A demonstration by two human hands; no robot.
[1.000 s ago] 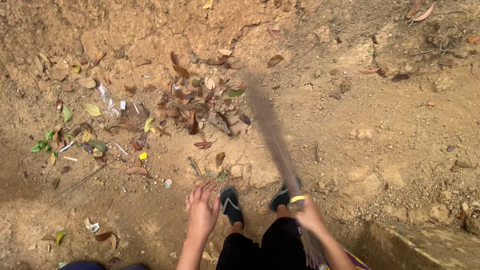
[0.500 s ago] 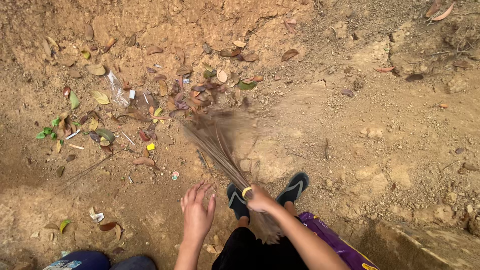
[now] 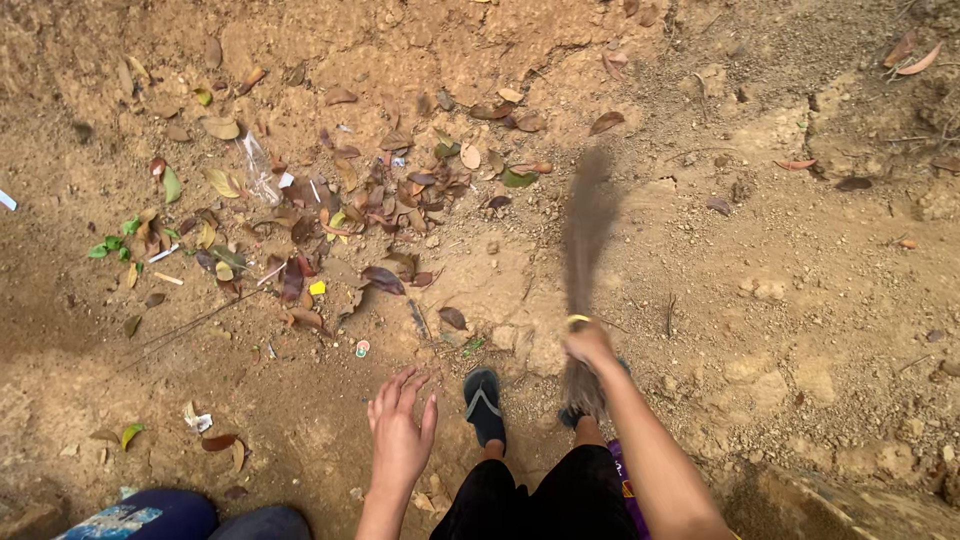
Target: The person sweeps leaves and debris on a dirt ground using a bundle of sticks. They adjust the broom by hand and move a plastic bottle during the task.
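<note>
With the right hand (image 3: 588, 345) clamped on the twig broom (image 3: 583, 235) pointing toward 12 o'clock, sweep low toward the leaf pile (image 3: 370, 200) at 10 o'clock, while the left hand (image 3: 402, 432) hangs empty, fingers spread.

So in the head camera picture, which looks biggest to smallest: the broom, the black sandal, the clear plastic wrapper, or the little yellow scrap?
1. The broom, by far the longest, held in the right hand.
2. The black sandal and the clear plastic wrapper look about alike; the sandal is nearer the camera, so unsure.
3. The little yellow scrap, smallest.
</note>
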